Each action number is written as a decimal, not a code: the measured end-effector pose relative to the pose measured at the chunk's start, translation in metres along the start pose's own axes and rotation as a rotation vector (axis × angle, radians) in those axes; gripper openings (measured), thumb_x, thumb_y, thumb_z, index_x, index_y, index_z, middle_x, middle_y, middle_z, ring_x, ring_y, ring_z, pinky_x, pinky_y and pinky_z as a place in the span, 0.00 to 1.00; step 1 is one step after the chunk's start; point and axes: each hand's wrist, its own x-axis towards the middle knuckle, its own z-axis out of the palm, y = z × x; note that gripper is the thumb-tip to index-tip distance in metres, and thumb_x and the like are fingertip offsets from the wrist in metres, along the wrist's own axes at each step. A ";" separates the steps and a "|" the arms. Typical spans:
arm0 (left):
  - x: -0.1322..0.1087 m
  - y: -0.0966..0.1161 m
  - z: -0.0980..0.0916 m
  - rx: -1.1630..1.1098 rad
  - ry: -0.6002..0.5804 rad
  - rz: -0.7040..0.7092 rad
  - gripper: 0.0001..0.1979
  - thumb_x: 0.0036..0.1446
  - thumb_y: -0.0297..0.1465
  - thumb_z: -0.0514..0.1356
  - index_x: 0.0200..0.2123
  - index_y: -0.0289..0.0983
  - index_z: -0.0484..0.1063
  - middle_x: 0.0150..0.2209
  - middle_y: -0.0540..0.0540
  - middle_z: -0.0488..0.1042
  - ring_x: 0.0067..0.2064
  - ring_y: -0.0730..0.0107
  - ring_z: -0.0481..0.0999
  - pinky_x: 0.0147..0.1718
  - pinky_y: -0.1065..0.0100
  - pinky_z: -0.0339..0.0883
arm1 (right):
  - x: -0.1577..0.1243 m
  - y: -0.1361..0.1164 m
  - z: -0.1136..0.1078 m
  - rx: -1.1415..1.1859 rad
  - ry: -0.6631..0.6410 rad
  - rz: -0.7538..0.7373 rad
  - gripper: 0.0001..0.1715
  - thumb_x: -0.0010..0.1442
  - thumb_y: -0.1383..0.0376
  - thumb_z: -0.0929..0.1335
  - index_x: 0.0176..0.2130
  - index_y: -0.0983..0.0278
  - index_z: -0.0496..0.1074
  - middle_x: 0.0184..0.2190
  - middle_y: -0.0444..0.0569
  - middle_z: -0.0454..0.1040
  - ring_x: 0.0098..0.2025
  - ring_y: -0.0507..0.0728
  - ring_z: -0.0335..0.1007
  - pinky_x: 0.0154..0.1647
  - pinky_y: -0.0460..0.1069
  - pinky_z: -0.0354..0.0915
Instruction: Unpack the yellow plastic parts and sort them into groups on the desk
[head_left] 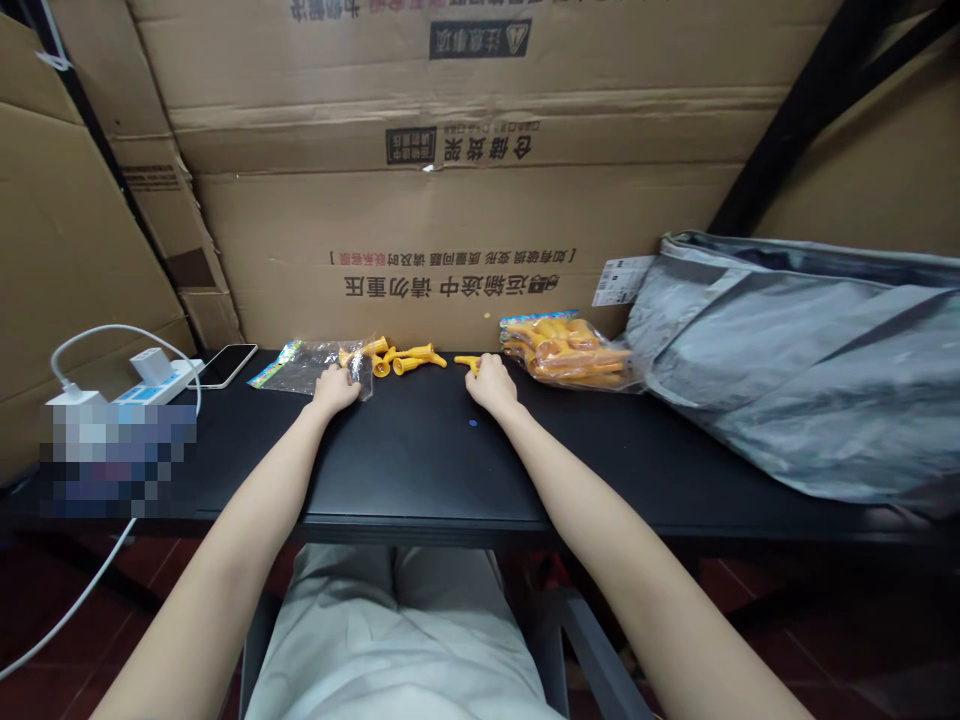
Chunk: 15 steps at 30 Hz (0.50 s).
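Note:
Both my arms reach across a black table (420,460). My left hand (335,386) is closed on the edge of a clear plastic bag (304,364) that lies flat and looks nearly empty. Several loose orange plastic pieces (401,358) lie just beyond it. My right hand (491,380) is closed in a pinch on one orange piece (466,361) at the table's back. To its right sits a sealed clear bag full of orange pieces (568,352).
A large grey bag (795,370) fills the table's right side. At the left are a phone (226,364), a white power strip (161,375) with a charger and cable. Cardboard boxes (465,200) wall off the back. A small blue dot (472,423) marks the tabletop.

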 end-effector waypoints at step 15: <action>0.018 -0.015 -0.002 -0.264 0.087 -0.207 0.05 0.57 0.33 0.54 0.31 0.40 0.67 0.38 0.42 0.78 0.43 0.58 0.76 0.41 0.64 0.65 | 0.001 0.004 0.002 -0.127 -0.064 0.014 0.26 0.59 0.67 0.62 0.57 0.66 0.64 0.53 0.62 0.70 0.58 0.66 0.62 0.53 0.61 0.59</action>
